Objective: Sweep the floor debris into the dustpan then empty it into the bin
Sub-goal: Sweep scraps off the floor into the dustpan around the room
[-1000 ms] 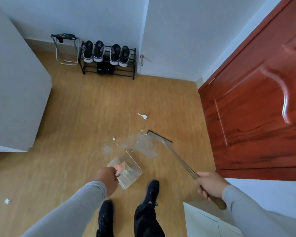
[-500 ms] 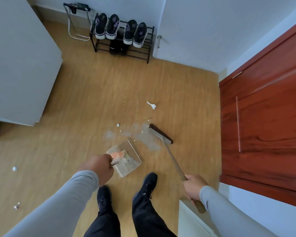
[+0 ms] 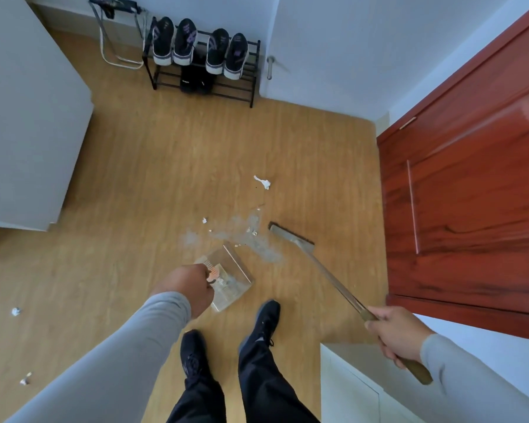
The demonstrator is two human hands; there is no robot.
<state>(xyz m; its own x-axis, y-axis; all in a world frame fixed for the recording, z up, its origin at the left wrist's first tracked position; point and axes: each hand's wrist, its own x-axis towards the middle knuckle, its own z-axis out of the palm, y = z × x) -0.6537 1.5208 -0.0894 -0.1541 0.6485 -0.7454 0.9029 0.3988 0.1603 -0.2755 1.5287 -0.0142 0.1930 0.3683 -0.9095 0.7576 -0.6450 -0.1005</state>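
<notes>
The grey dust patch point(image 3: 248, 236) lies on the wood floor point(image 3: 135, 184) between the clear dustpan point(image 3: 226, 276) and the broom head point(image 3: 290, 238), the pan's open lip touching the patch's near edge. Half a second ago the broom head sat against the far side of the dust; now it rests just to the right of it, swung off toward the red door point(image 3: 464, 209) — it looks like a reset for a fresh stroke, with the pile not yet in the pan. The dustpan has barely shifted. The left hand point(image 3: 187, 288) has its grip curled tight round the pan's handle, holding it low. The right hand point(image 3: 394, 334) is wrapped round the broom handle point(image 3: 333, 282) near its end. A white paper scrap point(image 3: 263, 182) lies beyond the dust, well apart; smaller bits point(image 3: 16, 311) sit far left — more sweeping remains before any trip to the bin, which is not in view.
</notes>
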